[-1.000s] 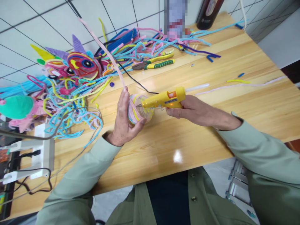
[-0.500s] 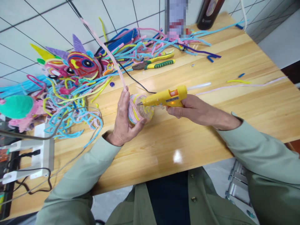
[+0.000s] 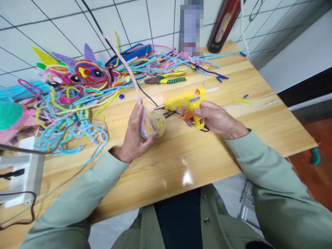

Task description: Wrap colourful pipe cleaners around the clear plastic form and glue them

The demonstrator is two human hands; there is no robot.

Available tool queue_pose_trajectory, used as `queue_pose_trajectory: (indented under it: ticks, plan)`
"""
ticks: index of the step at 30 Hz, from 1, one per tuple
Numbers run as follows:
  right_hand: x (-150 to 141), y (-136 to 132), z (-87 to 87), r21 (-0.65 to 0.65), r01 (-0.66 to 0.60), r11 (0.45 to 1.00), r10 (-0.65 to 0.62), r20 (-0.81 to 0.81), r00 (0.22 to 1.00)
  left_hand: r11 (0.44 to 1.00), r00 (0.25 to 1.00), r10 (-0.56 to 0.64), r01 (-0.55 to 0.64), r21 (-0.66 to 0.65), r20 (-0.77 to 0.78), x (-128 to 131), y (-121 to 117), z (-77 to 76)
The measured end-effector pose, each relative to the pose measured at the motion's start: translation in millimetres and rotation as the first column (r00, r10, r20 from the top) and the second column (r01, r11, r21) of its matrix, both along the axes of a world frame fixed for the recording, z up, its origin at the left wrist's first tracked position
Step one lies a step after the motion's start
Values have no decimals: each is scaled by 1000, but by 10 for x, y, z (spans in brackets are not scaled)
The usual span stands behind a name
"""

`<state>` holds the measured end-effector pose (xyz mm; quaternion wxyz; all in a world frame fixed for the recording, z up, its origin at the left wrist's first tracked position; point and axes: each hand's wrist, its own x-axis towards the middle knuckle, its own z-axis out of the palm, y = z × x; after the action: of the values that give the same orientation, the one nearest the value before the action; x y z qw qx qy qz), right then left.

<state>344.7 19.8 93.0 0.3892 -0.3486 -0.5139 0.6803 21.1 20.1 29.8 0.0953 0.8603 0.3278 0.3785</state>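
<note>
My left hand (image 3: 135, 136) is wrapped round a clear round container (image 3: 158, 122), partly covered with pink, yellow and blue pipe cleaners. From its fingertips a long pink pipe cleaner (image 3: 127, 67) rises toward the wall. My right hand (image 3: 216, 119) grips a yellow hot glue gun (image 3: 181, 102) by the handle, its fingers around the orange trigger. The metal nozzle points left, close to the container's upper rim; whether it touches cannot be seen. A clear glue stick (image 3: 213, 89) sticks out of the gun's back end.
Tangled pipe cleaners (image 3: 75, 136) and pipe-cleaner figures (image 3: 90, 74) lie at the left and back. Pliers (image 3: 166, 80) rest behind the gun. A white power strip (image 3: 31, 173) sits at the left front, with cords nearby. A dark bottle (image 3: 225, 27) stands by the wall.
The glue gun has rolled in my right hand, showing its handle and trigger, and its nozzle has shifted up toward the container's rim. My left hand keeps its hold. The view has shifted.
</note>
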Motion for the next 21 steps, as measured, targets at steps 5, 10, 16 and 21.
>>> queue_pose_trajectory:
  ticks: [5, 10, 16, 21]
  plan:
    - [311, 116, 68, 12, 132, 991, -131, -67, 989, 1000, 996, -6, 6, 7, 90, 17, 10, -34]
    - [1006, 407, 16, 156, 636, 756, -624, -124, 772, 999, 990, -14, 9, 37, 141, 46, 6, -61]
    - [1343, 670, -156, -86, 914, 396, -912, 74, 402, 1000, 991, -12, 10, 15, 137, 50, -5, -65]
    - [1352, 724, -217, 11, 940, 340, -922, 202, 331, 1000, 990, -15, 14, 15, 137, 55, 5, -54]
